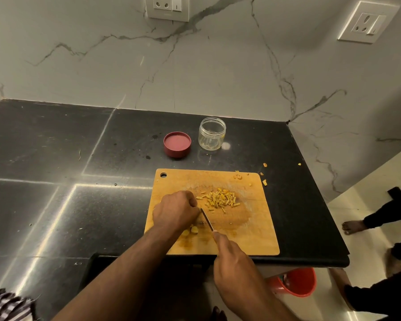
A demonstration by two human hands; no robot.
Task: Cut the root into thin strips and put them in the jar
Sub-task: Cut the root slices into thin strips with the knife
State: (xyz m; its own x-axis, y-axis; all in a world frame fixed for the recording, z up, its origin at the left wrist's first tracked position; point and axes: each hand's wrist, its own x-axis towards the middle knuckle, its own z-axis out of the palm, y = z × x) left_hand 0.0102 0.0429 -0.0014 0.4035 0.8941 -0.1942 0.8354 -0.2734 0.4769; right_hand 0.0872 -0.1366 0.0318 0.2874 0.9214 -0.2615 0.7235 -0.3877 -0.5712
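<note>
Wooden cutting board point(245, 237) on black desk point(56, 158): left hand point(175, 210) curled over root point(194, 230); right hand point(232, 253) grips knife point(206, 219); yellow strips point(220, 199) mid-board; open jar point(211, 133), red lid point(177, 144) beyond board.

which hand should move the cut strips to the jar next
Probably the left hand: it grips only the root, right beside the strips. The right hand holds the knife. The jar stands open beyond the board.
</note>
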